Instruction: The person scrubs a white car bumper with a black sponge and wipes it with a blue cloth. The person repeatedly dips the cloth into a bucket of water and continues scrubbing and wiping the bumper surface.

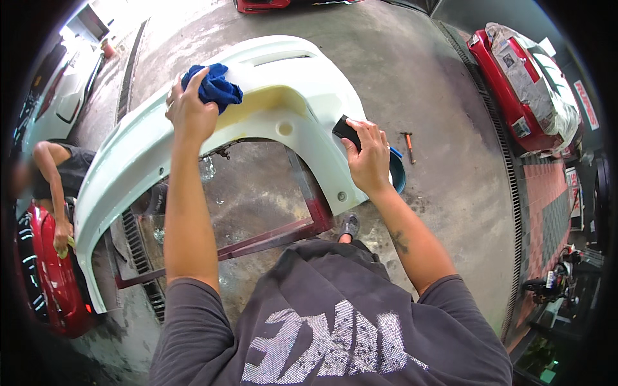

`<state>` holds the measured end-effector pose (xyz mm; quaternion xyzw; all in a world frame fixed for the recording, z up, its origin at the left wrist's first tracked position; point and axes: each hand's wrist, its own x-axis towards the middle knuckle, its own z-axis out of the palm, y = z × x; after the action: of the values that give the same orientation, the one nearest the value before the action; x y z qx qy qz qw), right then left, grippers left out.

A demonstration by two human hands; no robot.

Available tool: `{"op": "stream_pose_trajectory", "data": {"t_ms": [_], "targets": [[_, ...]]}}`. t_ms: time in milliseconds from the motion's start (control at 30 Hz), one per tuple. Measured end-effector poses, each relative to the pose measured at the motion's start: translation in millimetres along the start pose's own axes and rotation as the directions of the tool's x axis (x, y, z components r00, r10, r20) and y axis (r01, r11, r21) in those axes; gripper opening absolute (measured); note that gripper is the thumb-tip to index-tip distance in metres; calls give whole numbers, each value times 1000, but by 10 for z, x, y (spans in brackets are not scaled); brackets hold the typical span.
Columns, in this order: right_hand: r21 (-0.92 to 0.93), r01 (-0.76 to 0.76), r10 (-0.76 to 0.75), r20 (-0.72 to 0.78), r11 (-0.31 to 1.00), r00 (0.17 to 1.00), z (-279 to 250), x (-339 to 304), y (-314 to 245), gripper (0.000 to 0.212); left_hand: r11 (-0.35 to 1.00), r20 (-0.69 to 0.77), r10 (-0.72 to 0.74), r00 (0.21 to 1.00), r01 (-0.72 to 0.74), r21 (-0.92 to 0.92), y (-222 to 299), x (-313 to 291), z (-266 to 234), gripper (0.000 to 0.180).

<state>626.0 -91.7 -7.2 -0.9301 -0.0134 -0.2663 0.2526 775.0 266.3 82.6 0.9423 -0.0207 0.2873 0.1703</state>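
Observation:
In front of me a large white car bumper (251, 69) rests on a dark red metal frame (273, 237). Yellowish patches show on its inner curve. My left hand (192, 110) is closed on a bunched blue cloth (222, 88) over the bumper's upper left part. At the bumper's right end, my right hand (369, 154) grips a small black block (346, 132), which looks like a sanding block, against or just above the white surface. The underside of the block is hidden.
A dark teal bucket (398, 174) stands behind my right wrist, with an orange-handled hammer (410, 148) on the floor beyond. Left, another person's hand (62, 233) holds a yellowish cloth at a red car part (55, 276). A partly covered red car (515, 96) is at right.

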Motion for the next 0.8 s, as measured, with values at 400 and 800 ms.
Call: {"op": "stream_pose_trajectory", "data": {"t_ms": [400, 800], "targets": [[9, -15, 15, -14, 1000, 1000, -90, -15, 25, 44, 994, 373, -66, 925, 95, -60, 1564, -1177, 1161, 111], [24, -42, 42, 0, 999, 999, -121, -26, 19, 44, 982, 519, 92, 850, 10, -191, 1741, -1520, 956, 121]]}}
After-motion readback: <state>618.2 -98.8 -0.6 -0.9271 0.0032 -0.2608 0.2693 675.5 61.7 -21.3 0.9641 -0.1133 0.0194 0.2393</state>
